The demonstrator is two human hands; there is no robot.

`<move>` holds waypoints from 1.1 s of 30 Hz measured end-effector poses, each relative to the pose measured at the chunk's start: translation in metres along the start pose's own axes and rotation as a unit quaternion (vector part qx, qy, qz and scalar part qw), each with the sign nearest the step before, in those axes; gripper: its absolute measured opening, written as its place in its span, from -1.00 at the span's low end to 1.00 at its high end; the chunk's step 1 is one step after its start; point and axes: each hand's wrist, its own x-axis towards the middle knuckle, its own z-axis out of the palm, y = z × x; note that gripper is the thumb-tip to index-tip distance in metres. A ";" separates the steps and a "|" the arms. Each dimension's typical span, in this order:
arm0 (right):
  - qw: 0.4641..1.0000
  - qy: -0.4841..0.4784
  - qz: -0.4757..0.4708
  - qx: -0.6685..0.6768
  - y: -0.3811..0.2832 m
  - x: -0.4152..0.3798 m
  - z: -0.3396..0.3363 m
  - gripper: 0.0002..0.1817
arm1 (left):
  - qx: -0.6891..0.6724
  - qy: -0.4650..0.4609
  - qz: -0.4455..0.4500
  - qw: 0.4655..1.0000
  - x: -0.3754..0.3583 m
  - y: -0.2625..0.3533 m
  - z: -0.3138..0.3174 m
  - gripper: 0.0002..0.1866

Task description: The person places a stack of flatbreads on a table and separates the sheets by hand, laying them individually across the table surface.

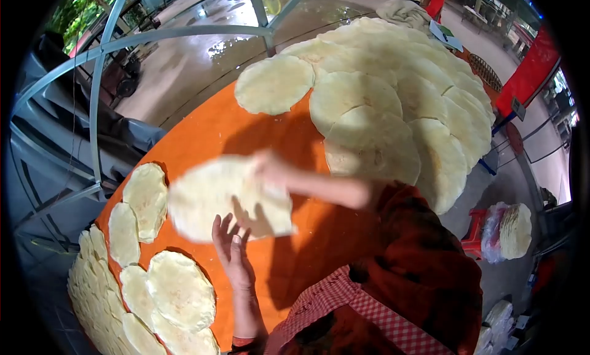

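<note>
A pale, round flatbread (212,195) is smeared by motion over the orange tabletop (279,275). My right hand (269,169), also blurred, reaches across from the right and has hold of its upper right edge; the separate fingers are hard to make out. Just below the flatbread, my left hand (233,253) is raised with its fingers apart and holds nothing. Shadows of fingers fall on the bread. A single flatbread (275,85) lies flat at the table's far edge, beside a broad spread of overlapping flatbreads (372,143).
At the lower left lie more flatbreads (181,290), near a dense overlapping pile (92,287). A metal frame (184,32) runs along the left. On the right, a stack of flatbreads (515,232) sits by a red stool (474,233). A crumpled cloth (402,14) is at the back.
</note>
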 end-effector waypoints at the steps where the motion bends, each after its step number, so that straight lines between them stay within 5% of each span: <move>1: 0.998 0.037 0.008 0.050 -0.009 0.018 -0.036 -0.85 | 0.102 0.012 0.022 0.994 -0.005 -0.005 -0.011 -0.40; 2: 0.996 0.054 0.013 0.072 -0.030 0.023 -0.073 -0.81 | 0.204 0.024 0.046 0.978 -0.011 -0.013 -0.028 -0.41; 3: 0.993 0.095 0.045 -0.048 -0.010 0.046 -0.110 -0.80 | 0.261 0.050 0.053 0.963 -0.021 -0.038 -0.059 -0.45; 5: 0.989 0.124 -0.024 0.076 0.031 0.059 -0.176 -0.83 | 0.414 0.112 0.080 0.900 -0.048 -0.094 -0.126 -0.52; 6: 0.984 0.149 -0.084 -0.054 0.059 0.064 -0.210 -0.86 | 0.514 0.123 0.084 0.845 -0.064 -0.113 -0.153 -0.60; 7: 0.965 0.214 -0.042 -0.148 0.106 0.074 -0.250 -0.84 | 0.555 0.136 0.088 0.816 -0.081 -0.142 -0.184 -0.62; 9: 0.867 0.307 -0.089 -0.383 0.192 0.074 -0.317 -0.73 | 0.621 0.156 0.077 0.764 -0.104 -0.154 -0.188 -0.65; 10: 0.841 0.226 0.077 -0.485 0.249 0.072 -0.365 -0.58 | 0.630 0.153 0.084 0.756 -0.103 -0.151 -0.180 -0.65; 11: 0.820 0.296 -0.057 -0.486 0.222 0.038 -0.326 -0.33 | 0.643 0.150 0.087 0.746 -0.098 -0.145 -0.177 -0.66; 13: 0.744 0.308 0.037 -0.592 0.159 0.035 -0.241 -0.28 | 0.654 0.149 0.085 0.737 -0.091 -0.140 -0.177 -0.66; 14: 0.729 0.346 -0.054 -0.589 0.157 0.049 -0.209 -0.40 | 0.652 0.145 0.083 0.740 -0.088 -0.139 -0.179 -0.67; 16: 0.951 0.187 -0.059 -0.238 0.221 0.100 -0.120 -0.62 | 0.651 0.151 0.066 0.741 -0.088 -0.144 -0.185 -0.68; 17: 0.987 0.047 -0.125 -0.089 0.182 0.111 -0.032 -0.76 | 0.646 0.153 0.061 0.746 -0.087 -0.143 -0.186 -0.68; 18: 0.984 -0.004 0.127 0.128 0.115 0.109 0.045 -0.81 | 0.642 0.153 0.059 0.749 -0.086 -0.140 -0.186 -0.68; 19: 0.969 -0.047 0.175 0.166 0.123 0.128 0.107 -0.73 | 0.633 0.152 0.059 0.757 -0.085 -0.138 -0.186 -0.68; 20: 0.983 -0.122 0.098 0.095 0.166 0.163 0.169 -0.70 | 0.631 0.155 0.065 0.758 -0.085 -0.139 -0.189 -0.68; 23: 0.969 -0.001 0.190 0.158 0.119 0.230 0.319 -0.69 | 0.625 0.158 0.082 0.760 -0.081 -0.138 -0.195 -0.67; 26: 0.987 0.061 0.139 -0.042 0.134 0.303 0.405 -0.53 | 0.622 0.158 0.059 0.764 -0.081 -0.138 -0.201 -0.68; 30: 0.936 0.024 0.352 0.002 0.105 0.333 0.430 -0.61 | 0.606 0.171 0.060 0.774 -0.084 -0.141 -0.211 -0.66; 31: 0.932 0.080 0.343 0.088 0.102 0.341 0.434 -0.65 | 0.600 0.172 0.064 0.778 -0.084 -0.144 -0.213 -0.66; 33: 0.984 0.043 0.088 0.149 0.086 0.368 0.430 -0.60 | 0.601 0.181 0.070 0.775 -0.084 -0.144 -0.215 -0.65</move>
